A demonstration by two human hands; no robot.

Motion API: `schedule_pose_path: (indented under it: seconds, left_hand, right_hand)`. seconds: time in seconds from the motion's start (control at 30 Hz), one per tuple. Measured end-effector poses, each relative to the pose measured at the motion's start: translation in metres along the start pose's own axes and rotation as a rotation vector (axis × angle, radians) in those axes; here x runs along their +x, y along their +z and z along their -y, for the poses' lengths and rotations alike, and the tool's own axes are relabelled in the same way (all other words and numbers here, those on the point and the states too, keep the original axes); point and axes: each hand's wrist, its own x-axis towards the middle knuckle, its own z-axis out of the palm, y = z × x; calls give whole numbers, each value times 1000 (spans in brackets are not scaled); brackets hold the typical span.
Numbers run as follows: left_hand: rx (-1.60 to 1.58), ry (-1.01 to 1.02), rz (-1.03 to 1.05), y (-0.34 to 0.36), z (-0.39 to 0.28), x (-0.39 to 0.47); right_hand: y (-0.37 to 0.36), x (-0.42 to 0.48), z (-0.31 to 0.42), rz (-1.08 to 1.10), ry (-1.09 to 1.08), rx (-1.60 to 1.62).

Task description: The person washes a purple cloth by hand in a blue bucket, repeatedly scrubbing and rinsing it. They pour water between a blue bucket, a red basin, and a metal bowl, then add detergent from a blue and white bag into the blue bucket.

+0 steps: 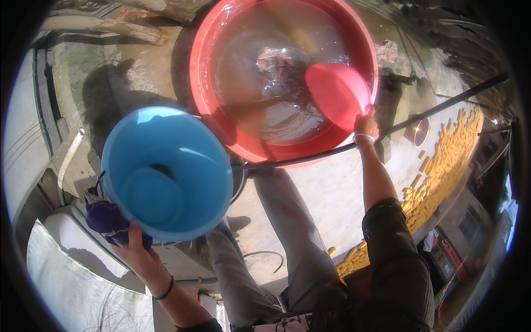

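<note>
My right hand [367,126] grips the rim of a small pink plastic basin [338,93], tilted over the right side of a large red plastic tub [201,70]. Cloudy, rippling water fills much of the tub, and a water surge with something indistinct shows at its middle. To the left, a blue plastic bucket [166,178] faces up with a small dark patch inside. My left hand [139,253] holds the bucket's near lower rim, thumb on the edge, with a dark purple cloth [103,218] beside the fingers.
A long dark pole [439,107] crosses in front of me, over the tub's near edge. Yellow corn cobs [439,166] lie spread on the concrete at right. A white pipe [70,157] stands at left, wooden logs [108,27] lie at upper left, and a thin hose [265,252] curls near my legs.
</note>
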Motion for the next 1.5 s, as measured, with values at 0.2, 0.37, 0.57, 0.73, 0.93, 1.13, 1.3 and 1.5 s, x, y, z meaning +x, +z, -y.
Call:
schedule_pose_path:
  seconds: [0.2, 0.37, 0.57, 0.73, 0.93, 1.13, 1.3, 1.5]
  left_hand:
    - [-62, -16, 15, 7, 2, 2]
    - [-95, -54, -1, -8, 5, 7]
    - [-150, -99, -1, -38, 15, 14]
    - [-180, -160, 7, -60, 23, 12]
    - [-277, -93, 89, -91, 19, 15]
    - [-561, -87, 134, -152, -12, 19]
    - [-741, -50, 37, -213, -25, 27]
    - [-797, -40, -128, -280, 2, 49]
  right_hand:
    - [88, -56, 19, 74, 14, 124]
    - [112, -115, 28, 542, 672, 1309]
    - [49, -177, 19, 715, 454, 1464]
    - [-77, -231, 45, 681, 34, 1396]
    - [-167, -289, 76, 456, -542, 1066]
    - [-235, -370, 150, -22, -988, 808]
    - [-251, -443, 191, -98, -1077, 810]
    - [-241, -483, 228, -212, -1356, 894]
